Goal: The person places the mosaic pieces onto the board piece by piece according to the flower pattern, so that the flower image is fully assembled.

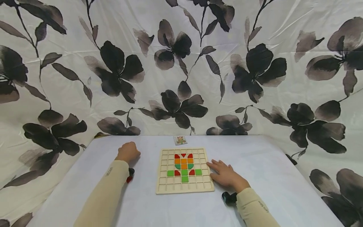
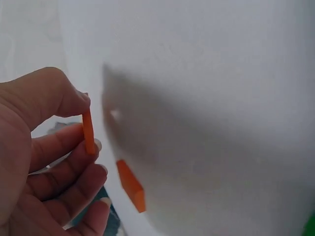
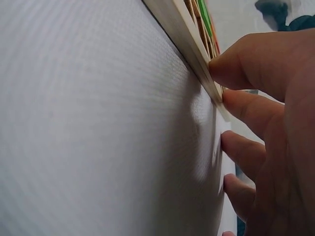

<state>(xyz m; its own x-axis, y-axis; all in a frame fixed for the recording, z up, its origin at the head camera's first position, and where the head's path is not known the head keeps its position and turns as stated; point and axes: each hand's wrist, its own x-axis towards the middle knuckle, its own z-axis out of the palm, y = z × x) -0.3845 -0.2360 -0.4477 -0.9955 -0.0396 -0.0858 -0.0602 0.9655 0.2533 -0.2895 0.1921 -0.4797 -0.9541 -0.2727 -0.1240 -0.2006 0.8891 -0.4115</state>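
In the left wrist view my left hand pinches a thin orange tile between thumb and fingers, just off the white surface. A second orange tile shows beside the fingertips. From the head view, my left hand is left of the wooden grid board, and the tile is hidden there. Red, orange and green pieces form a flower pattern on the board. My right hand touches the board's right edge with thumb and fingertip, its fingers spread loosely, and holds no piece.
A small pattern card lies behind the board, near the far edge of the white table. A flower-printed cloth hangs behind. A bit of green shows at the corner of the left wrist view.
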